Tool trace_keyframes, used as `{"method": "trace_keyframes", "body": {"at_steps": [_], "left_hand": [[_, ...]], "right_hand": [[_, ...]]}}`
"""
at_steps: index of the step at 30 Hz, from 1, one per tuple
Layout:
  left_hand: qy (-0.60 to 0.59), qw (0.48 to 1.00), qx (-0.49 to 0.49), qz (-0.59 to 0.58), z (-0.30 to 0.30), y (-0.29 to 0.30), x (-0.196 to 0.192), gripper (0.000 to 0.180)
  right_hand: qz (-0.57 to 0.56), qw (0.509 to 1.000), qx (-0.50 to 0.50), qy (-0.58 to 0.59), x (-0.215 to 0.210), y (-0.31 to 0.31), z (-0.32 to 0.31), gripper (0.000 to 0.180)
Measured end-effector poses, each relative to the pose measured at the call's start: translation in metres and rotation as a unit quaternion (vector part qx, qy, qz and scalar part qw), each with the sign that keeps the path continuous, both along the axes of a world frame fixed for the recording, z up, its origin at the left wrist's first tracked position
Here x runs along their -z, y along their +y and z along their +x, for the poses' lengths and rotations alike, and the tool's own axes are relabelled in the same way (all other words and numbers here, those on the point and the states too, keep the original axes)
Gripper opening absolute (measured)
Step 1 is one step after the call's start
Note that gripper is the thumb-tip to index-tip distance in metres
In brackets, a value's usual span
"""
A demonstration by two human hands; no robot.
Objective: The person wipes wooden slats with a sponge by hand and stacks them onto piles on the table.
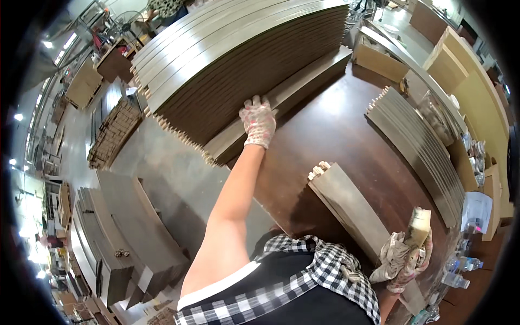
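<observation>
My left hand (258, 122), in a patterned white work glove, is closed over a long grey board (311, 78) at the foot of a tall stack of grey boards (216, 51). Its fingers bend over the board's upper face. My right hand (420, 266), also gloved, is closed round a crumpled beige-grey rag (391, 254) and a flat cream-and-brown piece (418, 226) whose kind I cannot make out. Under that hand, a narrow stack of grey boards (349, 203) with pale wooden ends lies on the dark brown tabletop (325, 135).
Another row of grey boards (417, 151) lies at the right of the table. Beyond it are a cardboard box (379, 59) and plastic bottles (460, 264). More board stacks (116, 124) stand on the floor at left, with large grey panels (141, 227) nearer me.
</observation>
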State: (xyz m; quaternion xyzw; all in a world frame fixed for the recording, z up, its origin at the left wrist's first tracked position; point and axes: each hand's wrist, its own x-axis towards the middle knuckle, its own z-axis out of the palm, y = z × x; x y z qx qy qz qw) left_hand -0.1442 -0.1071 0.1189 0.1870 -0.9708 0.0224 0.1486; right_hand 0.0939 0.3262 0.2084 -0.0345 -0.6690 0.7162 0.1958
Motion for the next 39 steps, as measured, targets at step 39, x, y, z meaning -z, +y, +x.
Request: {"method": "trace_keyframes", "body": {"at_steps": [39], "left_hand": [[0.102, 0.981, 0.159, -0.039, 0.002, -0.018, 0.022, 0.033]], "right_hand": [[0.088, 0.995, 0.033, -0.030, -0.012, 0.001, 0.012, 0.063]]}}
